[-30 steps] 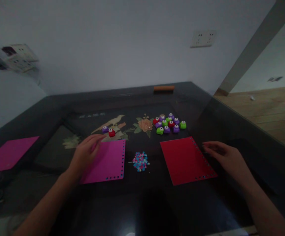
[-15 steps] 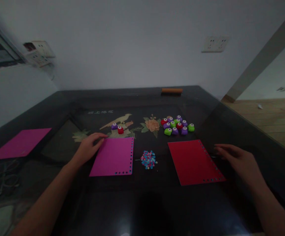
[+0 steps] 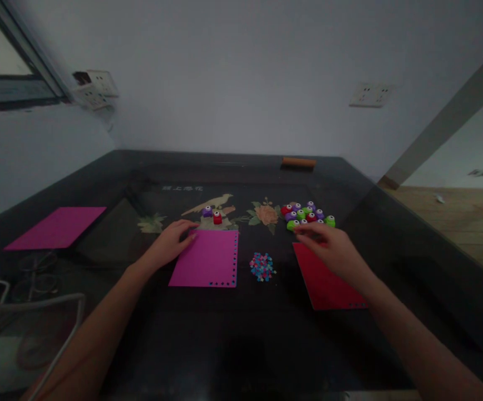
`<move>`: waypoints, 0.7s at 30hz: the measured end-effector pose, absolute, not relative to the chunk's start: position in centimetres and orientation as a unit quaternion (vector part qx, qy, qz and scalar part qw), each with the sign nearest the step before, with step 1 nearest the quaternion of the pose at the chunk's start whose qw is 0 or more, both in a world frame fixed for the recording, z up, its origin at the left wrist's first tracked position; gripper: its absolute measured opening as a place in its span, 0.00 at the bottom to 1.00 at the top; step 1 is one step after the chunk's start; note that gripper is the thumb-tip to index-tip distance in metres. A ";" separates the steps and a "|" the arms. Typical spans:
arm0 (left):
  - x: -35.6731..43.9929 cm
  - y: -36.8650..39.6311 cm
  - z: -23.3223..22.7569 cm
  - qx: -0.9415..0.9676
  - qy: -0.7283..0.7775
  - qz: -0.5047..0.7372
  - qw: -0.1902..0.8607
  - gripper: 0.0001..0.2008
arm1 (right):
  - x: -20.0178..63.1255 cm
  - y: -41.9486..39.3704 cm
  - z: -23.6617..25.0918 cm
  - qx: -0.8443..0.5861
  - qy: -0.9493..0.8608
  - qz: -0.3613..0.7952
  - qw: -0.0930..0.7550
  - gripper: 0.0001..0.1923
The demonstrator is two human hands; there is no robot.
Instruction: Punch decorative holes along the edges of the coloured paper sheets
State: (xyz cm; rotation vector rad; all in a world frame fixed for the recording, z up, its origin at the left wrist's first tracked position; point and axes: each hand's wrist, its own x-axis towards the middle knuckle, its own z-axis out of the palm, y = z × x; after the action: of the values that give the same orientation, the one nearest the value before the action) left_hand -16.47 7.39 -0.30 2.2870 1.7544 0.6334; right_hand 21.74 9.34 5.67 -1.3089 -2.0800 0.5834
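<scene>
Punches [image 3: 306,216] just beyond right hand [image 3: 331,250]

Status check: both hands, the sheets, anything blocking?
Left hand open, on pink sheet corner. Right hand open above red sheet, fingertips at punch cluster. Confetti pile between sheets; nothing blocking.

Dark table [image 3: 392,234] bears paper sheets [image 3: 207,259], punches [image 3: 306,214], confetti [image 3: 261,265].

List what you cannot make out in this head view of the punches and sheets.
- Red sheet: far part hidden by the right hand.
- Nearest punches: partly behind that hand's fingers; contact unclear.
- Pink sheet: far left corner under the left hand.
- Confetti pile: shapes too small.
- Table writing: too small, dim.
</scene>
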 end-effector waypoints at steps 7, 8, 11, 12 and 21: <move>-16.6 7.5 -0.7 0.773 0.592 0.203 0.105 0.19 | 10.9 11.9 3.5 -0.438 -0.877 0.165 0.110 0.17; -16.6 7.5 -0.7 0.772 0.594 0.201 0.107 0.22 | 10.0 12.0 3.0 -0.438 -0.882 0.149 0.092 0.19; -16.6 7.5 -0.8 0.772 0.599 0.186 0.105 0.29 | 8.4 12.3 2.0 -0.444 -0.885 0.120 0.070 0.28; -16.6 7.5 -0.8 0.773 0.600 0.181 0.102 0.30 | 8.2 12.3 1.7 -0.446 -0.885 0.116 0.071 0.30; -16.7 7.6 -1.0 0.771 0.602 0.175 0.108 0.30 | 7.8 13.0 1.0 -0.448 -0.874 0.147 0.118 0.23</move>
State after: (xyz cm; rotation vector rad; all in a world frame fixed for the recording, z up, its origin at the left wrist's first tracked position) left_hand -16.72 7.58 -1.02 2.2691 1.7727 0.5149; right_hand 7.80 12.97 1.02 -1.3121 -2.5565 0.4304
